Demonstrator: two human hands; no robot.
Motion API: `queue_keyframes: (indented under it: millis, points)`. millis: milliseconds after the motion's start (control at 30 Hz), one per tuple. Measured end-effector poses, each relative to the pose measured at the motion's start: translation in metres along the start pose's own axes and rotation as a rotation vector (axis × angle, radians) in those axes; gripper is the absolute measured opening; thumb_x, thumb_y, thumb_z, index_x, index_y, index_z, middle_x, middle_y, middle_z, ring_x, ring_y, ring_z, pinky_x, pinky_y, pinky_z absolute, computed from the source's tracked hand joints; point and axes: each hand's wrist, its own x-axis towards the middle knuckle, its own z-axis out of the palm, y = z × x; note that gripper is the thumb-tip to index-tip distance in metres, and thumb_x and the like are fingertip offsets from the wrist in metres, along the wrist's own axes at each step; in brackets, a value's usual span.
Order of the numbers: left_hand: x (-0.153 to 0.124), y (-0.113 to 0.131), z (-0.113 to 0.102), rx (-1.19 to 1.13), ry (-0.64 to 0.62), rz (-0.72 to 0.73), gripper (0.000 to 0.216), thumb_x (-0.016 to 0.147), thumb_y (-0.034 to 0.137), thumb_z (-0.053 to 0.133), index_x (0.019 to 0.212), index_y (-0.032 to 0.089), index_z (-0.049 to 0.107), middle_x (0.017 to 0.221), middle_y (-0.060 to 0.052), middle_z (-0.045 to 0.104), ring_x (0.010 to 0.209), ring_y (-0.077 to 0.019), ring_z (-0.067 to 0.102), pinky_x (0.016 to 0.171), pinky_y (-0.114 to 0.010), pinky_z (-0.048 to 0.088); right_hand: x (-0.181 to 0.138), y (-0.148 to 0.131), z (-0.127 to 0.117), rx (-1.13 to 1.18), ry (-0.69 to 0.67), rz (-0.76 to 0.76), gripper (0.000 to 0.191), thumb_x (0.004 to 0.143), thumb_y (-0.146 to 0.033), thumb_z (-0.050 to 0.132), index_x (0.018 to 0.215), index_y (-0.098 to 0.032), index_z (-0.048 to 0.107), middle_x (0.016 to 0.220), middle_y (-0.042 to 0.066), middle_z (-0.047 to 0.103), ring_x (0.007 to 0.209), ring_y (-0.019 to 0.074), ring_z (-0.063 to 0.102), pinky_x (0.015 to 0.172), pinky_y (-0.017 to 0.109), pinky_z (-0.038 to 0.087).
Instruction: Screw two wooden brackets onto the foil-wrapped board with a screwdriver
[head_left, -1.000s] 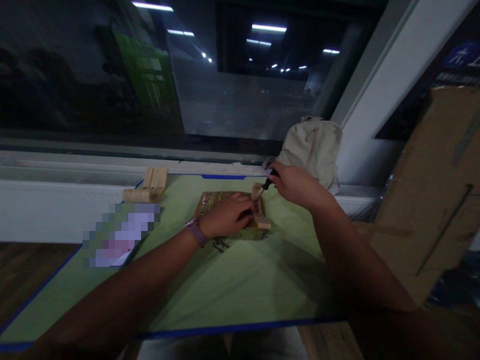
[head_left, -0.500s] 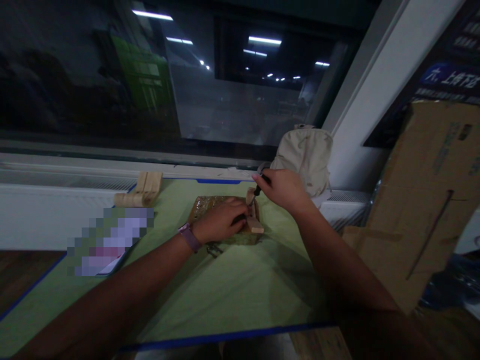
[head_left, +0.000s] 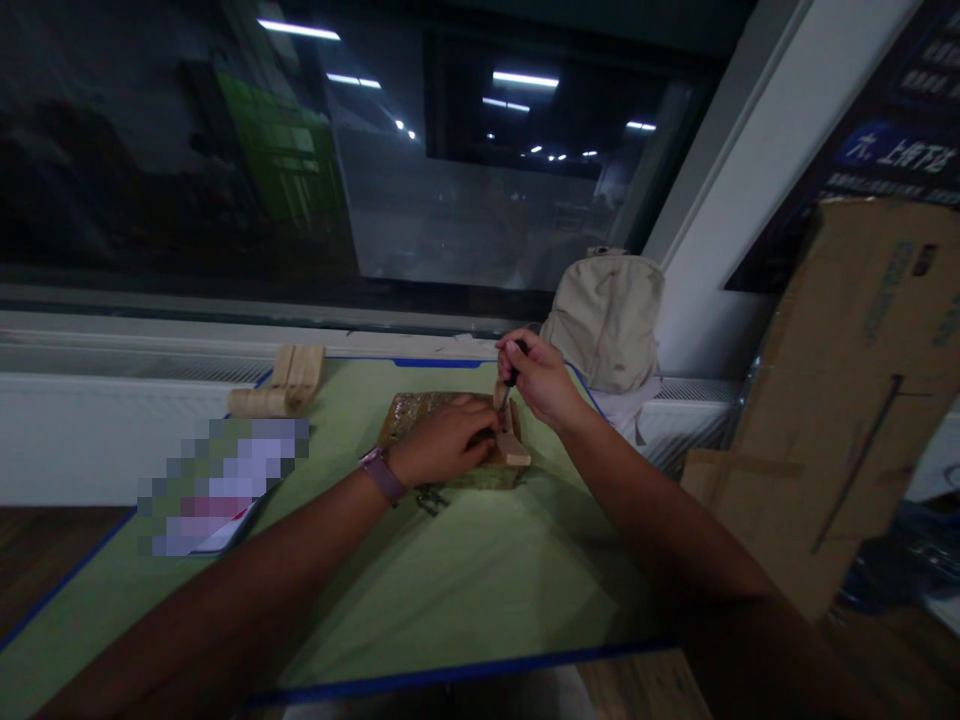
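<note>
My right hand (head_left: pixel 544 384) is closed round the black handle of a screwdriver (head_left: pixel 515 360). Its shaft points down at a small wooden piece (head_left: pixel 514 452), where the tip is hard to make out. My left hand (head_left: pixel 444 440), a purple band on its wrist, grips the wooden piece with curled fingers. Both rest on a brown block wrapped in shiny clear plastic or tape (head_left: pixel 409 404); the left hand hides much of its top. By the left wrist, a few small dark metal parts (head_left: pixel 431 500) lie on the green cloth, too blurred to name.
The green table cover (head_left: pixel 480 590) has blue edges. Shaped wooden pieces (head_left: pixel 296 368) sit at the back left, near a pixelated flat item (head_left: pixel 225 490). A beige backpack (head_left: pixel 607 315) leans at the window behind. Large cardboard (head_left: pixel 832 400) stands on the right.
My right hand has turned at the wrist and shifted slightly left, its fingers now wrapped over the top of the screwdriver handle. The left hand stays on the wooden piece.
</note>
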Motion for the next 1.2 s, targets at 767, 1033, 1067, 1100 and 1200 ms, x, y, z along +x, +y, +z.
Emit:
queue_keyframes:
  millis: [767, 1033, 1067, 1100, 1200]
  points:
    - [0.0, 0.0009, 0.0002, 0.009, 0.005, -0.012, 0.012, 0.088, 0.016, 0.057, 0.1, 0.017, 0.062, 0.106, -0.009, 0.064, 0.108, -0.0243, 0.055, 0.098, -0.039, 0.044, -0.0003, 0.0022, -0.0002, -0.021, -0.098, -0.02, 0.038, 0.083, -0.057, 0.069, 0.084, -0.023, 0.053, 0.058, -0.008, 0.043, 0.053, 0.0099, 0.039, 0.054, 0.025, 0.032]
    - [0.0002, -0.0012, 0.0012, 0.013, 0.01, 0.013, 0.012, 0.09, 0.016, 0.055, 0.1, 0.019, 0.06, 0.106, -0.007, 0.064, 0.105, -0.0229, 0.054, 0.095, -0.038, 0.044, 0.0014, 0.0029, -0.0013, -0.004, -0.088, -0.007, 0.043, 0.08, -0.059, 0.071, 0.079, -0.024, 0.047, 0.058, -0.009, 0.043, 0.053, 0.0098, 0.039, 0.053, 0.025, 0.032]
    - [0.0001, -0.0011, 0.0011, 0.012, 0.009, 0.014, 0.012, 0.09, 0.016, 0.055, 0.101, 0.019, 0.06, 0.105, -0.007, 0.064, 0.105, -0.0229, 0.054, 0.094, -0.038, 0.045, 0.0015, 0.003, -0.0014, 0.004, -0.086, -0.007, 0.043, 0.08, -0.059, 0.071, 0.079, -0.024, 0.047, 0.058, -0.009, 0.043, 0.053, 0.0098, 0.039, 0.053, 0.025, 0.032]
    - [0.0001, -0.0009, 0.0007, 0.011, 0.009, 0.012, 0.013, 0.09, 0.015, 0.055, 0.101, 0.019, 0.06, 0.105, -0.007, 0.064, 0.105, -0.0229, 0.054, 0.094, -0.038, 0.045, 0.0017, 0.0031, -0.0015, 0.013, -0.085, -0.008, 0.043, 0.08, -0.059, 0.071, 0.079, -0.024, 0.047, 0.058, -0.009, 0.042, 0.053, 0.0097, 0.039, 0.053, 0.024, 0.032]
    - [-0.0003, 0.0007, -0.0008, 0.002, 0.007, 0.008, 0.01, 0.09, 0.016, 0.055, 0.099, 0.018, 0.06, 0.103, -0.006, 0.064, 0.104, -0.023, 0.053, 0.093, -0.038, 0.045, 0.002, 0.0032, -0.0019, 0.023, -0.085, -0.006, 0.043, 0.081, -0.058, 0.071, 0.079, -0.024, 0.045, 0.058, -0.009, 0.04, 0.052, 0.0096, 0.039, 0.054, 0.025, 0.032]
